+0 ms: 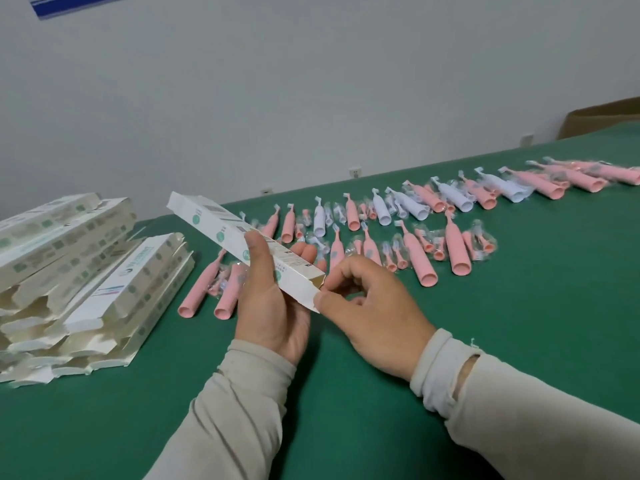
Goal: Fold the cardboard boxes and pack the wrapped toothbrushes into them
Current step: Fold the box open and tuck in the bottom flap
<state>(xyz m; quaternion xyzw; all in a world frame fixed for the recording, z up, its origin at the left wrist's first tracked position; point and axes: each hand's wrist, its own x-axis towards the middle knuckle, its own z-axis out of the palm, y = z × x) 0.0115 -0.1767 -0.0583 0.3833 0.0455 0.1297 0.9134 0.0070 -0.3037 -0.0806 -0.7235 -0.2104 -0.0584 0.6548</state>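
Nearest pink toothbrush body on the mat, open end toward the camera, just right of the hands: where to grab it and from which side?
Grip the pink toothbrush body across its thick lower barrel, coming from above with fingers on its two long sides. It lies flat on the green mat, widest near the open end, with bare mat to its near right. The thin brush neck sits among the neighbouring wrapped pieces, so it is the poorer hold.

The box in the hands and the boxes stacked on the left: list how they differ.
The held box is opened into a long tube; the stacked boxes lie pressed flat. The held box is off the table, tilted, with the left hand gripping it and the right hand pinching its near end flap; the stacked boxes rest untouched in overlapping piles. Both are white with green marks.
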